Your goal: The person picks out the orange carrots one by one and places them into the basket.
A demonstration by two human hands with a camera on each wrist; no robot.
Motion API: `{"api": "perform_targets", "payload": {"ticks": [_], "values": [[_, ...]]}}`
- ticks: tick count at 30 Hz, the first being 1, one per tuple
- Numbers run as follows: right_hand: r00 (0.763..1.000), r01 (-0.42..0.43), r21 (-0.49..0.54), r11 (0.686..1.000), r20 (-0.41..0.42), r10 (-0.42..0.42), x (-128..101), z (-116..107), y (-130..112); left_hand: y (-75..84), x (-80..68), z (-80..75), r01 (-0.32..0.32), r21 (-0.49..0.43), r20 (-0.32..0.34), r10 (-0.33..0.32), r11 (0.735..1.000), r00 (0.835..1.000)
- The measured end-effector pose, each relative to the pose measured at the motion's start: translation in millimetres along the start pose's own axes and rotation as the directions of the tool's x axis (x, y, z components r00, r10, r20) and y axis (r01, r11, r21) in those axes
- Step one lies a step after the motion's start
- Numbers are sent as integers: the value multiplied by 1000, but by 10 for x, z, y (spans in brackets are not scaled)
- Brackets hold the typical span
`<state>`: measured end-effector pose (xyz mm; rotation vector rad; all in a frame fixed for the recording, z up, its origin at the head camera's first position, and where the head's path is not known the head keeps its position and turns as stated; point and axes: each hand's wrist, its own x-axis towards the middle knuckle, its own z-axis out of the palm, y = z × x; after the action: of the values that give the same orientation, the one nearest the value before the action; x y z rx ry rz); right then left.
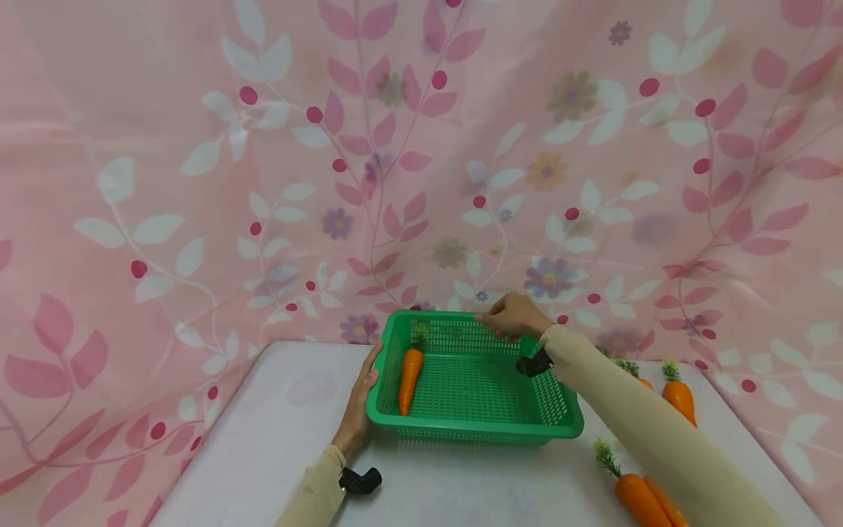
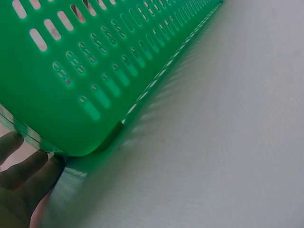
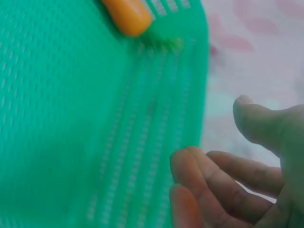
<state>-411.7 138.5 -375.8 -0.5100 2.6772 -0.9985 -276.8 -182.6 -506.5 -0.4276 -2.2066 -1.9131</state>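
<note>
From the head view, the left hand (image 1: pixel 358 410) lies with straight fingers flat against the left wall of the green basket (image 1: pixel 470 432), which sits on the white counter (image 1: pixel 263 439) at its middle. The right hand (image 1: pixel 510 316) hangs over the basket's far rim, fingers loosely curved and slightly apart, holding nothing. One carrot (image 1: pixel 410 377) lies inside along the left wall, leaves toward the far side. More carrots (image 1: pixel 678 395) lie on the counter to the right.

In the left wrist view, straight fingers (image 2: pixel 21 171) touch the basket's (image 2: pixel 95 71) slotted wall near its lower corner.

In the right wrist view, the fingers (image 3: pixel 209 180) are relaxed, thumb apart, over the basket's rim (image 3: pixel 202 85); the carrot's (image 3: pixel 126 16) leafy end shows, blurred.
</note>
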Motion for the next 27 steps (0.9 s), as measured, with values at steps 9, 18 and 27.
{"api": "perform_targets", "payload": {"ticks": [9, 18, 27], "values": [[993, -62, -77, 995, -100, 54, -481, -729, 481, -95, 39, 1, 14, -37, -4, -14, 999, 1000], [979, -176, -215, 961, -141, 148, -880, -940, 1061, -350, 74, 15, 21, -38, -37, -23, 999, 999], [955, -293, -293, 910, -137, 263, -1258, -979, 1495, -167, 27, 21, 33, -78, -11, -34, 996, 999]]}}
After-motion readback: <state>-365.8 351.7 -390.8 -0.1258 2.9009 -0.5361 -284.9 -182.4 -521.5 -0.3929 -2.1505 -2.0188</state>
